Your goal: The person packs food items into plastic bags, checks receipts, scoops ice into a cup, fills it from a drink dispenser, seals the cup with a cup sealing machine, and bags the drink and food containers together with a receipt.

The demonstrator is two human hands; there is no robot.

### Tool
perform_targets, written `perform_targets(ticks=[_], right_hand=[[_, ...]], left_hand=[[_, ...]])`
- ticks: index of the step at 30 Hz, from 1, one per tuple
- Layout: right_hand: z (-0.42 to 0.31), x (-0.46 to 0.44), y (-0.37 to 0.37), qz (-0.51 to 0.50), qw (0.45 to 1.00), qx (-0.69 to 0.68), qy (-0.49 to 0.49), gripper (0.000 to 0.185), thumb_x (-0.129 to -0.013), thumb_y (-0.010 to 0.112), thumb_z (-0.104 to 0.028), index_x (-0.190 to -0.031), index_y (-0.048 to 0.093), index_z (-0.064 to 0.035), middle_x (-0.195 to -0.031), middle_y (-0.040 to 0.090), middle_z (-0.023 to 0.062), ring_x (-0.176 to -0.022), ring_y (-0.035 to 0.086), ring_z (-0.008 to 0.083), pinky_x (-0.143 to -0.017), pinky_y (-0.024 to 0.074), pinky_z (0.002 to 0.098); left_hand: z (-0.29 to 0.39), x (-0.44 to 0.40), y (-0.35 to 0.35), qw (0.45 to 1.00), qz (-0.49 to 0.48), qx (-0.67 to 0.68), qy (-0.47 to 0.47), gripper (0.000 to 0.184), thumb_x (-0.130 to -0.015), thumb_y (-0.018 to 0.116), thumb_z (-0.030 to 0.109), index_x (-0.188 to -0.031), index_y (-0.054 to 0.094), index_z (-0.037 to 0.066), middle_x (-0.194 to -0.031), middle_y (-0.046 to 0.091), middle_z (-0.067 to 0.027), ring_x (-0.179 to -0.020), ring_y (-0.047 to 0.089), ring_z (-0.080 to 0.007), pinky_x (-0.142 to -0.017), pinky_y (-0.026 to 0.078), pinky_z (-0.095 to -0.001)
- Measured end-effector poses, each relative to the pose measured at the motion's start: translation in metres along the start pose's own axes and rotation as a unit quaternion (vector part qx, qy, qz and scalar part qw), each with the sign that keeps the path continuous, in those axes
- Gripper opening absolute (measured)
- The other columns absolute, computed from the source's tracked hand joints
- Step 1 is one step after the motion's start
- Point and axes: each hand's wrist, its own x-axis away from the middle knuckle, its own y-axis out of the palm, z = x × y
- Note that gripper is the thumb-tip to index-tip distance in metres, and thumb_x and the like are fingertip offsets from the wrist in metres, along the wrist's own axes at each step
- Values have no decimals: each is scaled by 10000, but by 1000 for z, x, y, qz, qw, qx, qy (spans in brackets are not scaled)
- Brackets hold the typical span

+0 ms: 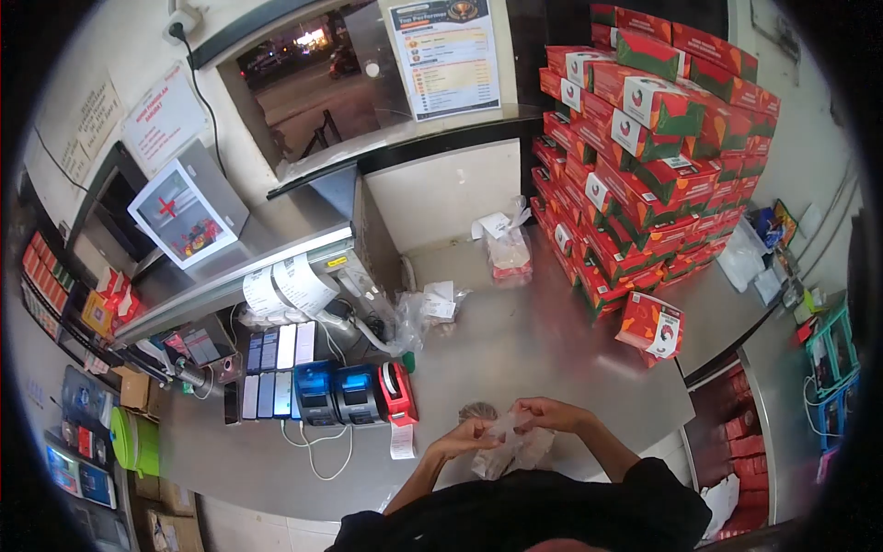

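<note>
Close to my body at the counter's near edge is a clear plastic bag [529,449], its contents too blurred to name. My left hand [467,440] pinches the bag's upper part from the left. From the right, my right hand [544,416] grips the same thin plastic, fingers closed. Just behind my left hand lies a small round greyish-brown thing [476,411], perhaps another wrapped item. Left of my hands stands a red tape dispenser or small printer [397,394] with a paper slip [402,441] hanging from its front.
Red and green boxes [644,156] are stacked high at the back right, with a single box [651,327] in front. Tied bags with receipts [509,253] stand farther back on the steel counter [515,340]. Phones [276,359], black printers [336,394] and white cables [317,460] occupy the left.
</note>
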Motion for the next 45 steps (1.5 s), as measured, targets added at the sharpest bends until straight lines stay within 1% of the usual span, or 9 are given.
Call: perform_targets(ticks=[3,7,16,27,30,33,36,40,45], right_hand=[[-10,-4,-7,-78,954,288,0,183,-835,573,-183,-929,530,-32,-790,515,-16,-764,474,68,-691,393,226],[-4,5,3,-53,987,153,1,241,-839,580,-249,-931,523,-34,-778,490,-25,-725,444,65,-666,377,216],[20,-26,16,142,983,-109,-36,134,-866,527,-209,-860,489,-81,-737,456,-34,-695,438,48,-629,368,199],[100,-48,43,135,973,-184,-25,218,-869,520,-238,-1044,537,-109,-897,562,26,-803,535,111,-706,410,229],[44,-16,50,117,955,262,-71,286,-861,532,-302,-1034,573,-77,-941,579,53,-828,539,135,-744,417,260],[27,-21,35,22,940,319,115,361,-852,534,-353,-1009,589,-33,-996,588,68,-873,539,148,-793,411,281],[35,-19,34,139,970,38,195,379,-852,531,-362,-1010,586,-21,-1011,591,66,-893,537,145,-811,411,291],[57,6,22,138,925,-340,97,325,-865,522,-311,-1018,577,-29,-1000,587,66,-899,533,131,-797,413,283],[29,56,45,196,981,6,0,206,-825,588,-148,-1007,568,-52,-893,621,68,-799,579,127,-711,441,249]], left_hand=[[-18,-15,-2,997,45,52,-23,290,-828,558,198,-1080,544,53,-952,585,-16,-831,552,-121,-738,432,-274],[-29,-11,6,940,113,311,87,272,-836,550,221,-1066,551,76,-939,581,-30,-879,543,-154,-803,406,-308],[2,-8,7,989,103,102,-28,261,-849,425,246,-675,489,62,-641,458,-12,-663,486,-139,-651,399,-267],[4,4,-19,974,18,189,-124,279,-818,478,272,-754,552,10,-747,541,-48,-669,520,-158,-620,424,-270],[-2,6,-18,987,97,-24,-123,304,-809,492,277,-805,579,-14,-798,570,-69,-678,537,-166,-620,447,-291],[6,12,-4,988,128,4,-81,309,-813,536,321,-836,595,19,-780,582,-78,-657,550,-167,-596,460,-323],[10,3,11,971,234,22,40,305,-816,583,334,-862,605,33,-725,588,-81,-606,557,-191,-562,458,-341],[18,2,28,913,120,-363,143,338,-851,532,319,-849,565,-17,-663,564,-74,-607,538,-191,-602,441,-327],[14,-32,36,998,-2,39,-43,333,-868,479,308,-740,550,9,-599,465,-1,-569,439,-120,-561,376,-273]])
